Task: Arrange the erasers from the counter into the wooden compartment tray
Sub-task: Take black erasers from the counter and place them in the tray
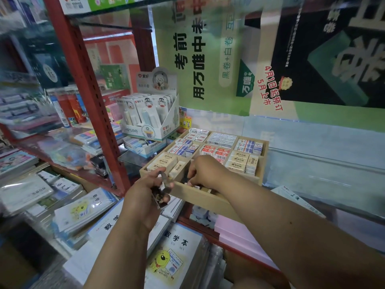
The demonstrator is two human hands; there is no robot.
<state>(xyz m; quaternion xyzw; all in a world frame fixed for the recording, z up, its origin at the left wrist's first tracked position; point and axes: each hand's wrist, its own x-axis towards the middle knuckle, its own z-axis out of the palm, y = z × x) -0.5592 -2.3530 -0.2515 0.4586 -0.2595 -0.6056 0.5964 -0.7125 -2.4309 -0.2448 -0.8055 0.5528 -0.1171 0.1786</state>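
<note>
Left hand (145,192) gripping dark erasers (160,198) | right hand (205,171) curled inside wooden tray (200,197), grip unclear

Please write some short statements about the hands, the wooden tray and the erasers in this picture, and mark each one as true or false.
1. The right hand reaches into the wooden tray. True.
2. The left hand is empty. False: it holds a small stack of dark erasers.
3. The far compartments of the tray are empty. False: they are full of boxed erasers.
4. A white display box stands left of the tray. True.
</note>
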